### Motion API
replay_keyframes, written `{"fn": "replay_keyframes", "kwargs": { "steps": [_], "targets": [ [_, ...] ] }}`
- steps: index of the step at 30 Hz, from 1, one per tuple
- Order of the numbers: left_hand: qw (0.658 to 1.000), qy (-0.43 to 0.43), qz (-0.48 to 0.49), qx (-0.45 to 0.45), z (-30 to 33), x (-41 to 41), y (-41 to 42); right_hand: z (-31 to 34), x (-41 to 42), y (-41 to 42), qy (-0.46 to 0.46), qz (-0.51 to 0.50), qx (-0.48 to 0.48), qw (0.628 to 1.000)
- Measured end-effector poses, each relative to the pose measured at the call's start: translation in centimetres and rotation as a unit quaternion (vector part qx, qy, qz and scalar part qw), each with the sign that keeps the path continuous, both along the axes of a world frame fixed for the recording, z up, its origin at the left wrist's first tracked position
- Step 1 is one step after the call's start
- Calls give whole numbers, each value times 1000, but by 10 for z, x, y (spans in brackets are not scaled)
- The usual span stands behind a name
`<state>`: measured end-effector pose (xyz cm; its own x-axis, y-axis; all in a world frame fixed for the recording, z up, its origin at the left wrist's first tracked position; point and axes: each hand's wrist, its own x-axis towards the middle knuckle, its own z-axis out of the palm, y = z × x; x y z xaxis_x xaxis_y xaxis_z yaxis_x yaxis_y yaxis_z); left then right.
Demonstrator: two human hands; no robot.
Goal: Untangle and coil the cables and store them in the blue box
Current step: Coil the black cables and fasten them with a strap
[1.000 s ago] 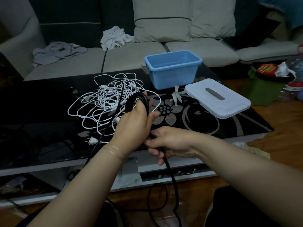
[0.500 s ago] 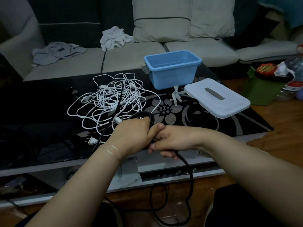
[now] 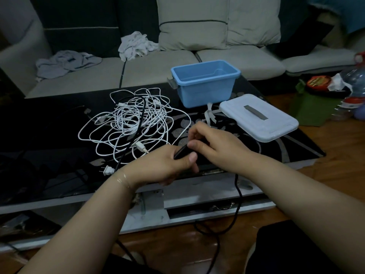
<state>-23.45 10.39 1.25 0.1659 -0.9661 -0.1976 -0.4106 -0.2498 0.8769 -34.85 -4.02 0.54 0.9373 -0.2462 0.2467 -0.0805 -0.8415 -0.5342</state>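
My left hand [image 3: 166, 165] clenches the black cable [image 3: 180, 152] coil; my right hand [image 3: 214, 142] pinches its strand beside it. Its far length threads through the white cables [image 3: 134, 123], left of the blue box [image 3: 205, 84]; pulling could tighten that tangle.

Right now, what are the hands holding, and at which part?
Both hold the black cable. The left hand grips its coiled part; the right hand pinches the strand beside the coil.

both forearms bare, no sleeves; thin clear band [image 3: 123, 177] round left wrist.
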Motion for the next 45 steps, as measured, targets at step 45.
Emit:
{"fn": "replay_keyframes", "kwargs": {
  "steps": [45],
  "targets": [
    [959,217,136,-119,-2,-13,-4,-31,14,13,-251,8,74,965]
  ]
}}
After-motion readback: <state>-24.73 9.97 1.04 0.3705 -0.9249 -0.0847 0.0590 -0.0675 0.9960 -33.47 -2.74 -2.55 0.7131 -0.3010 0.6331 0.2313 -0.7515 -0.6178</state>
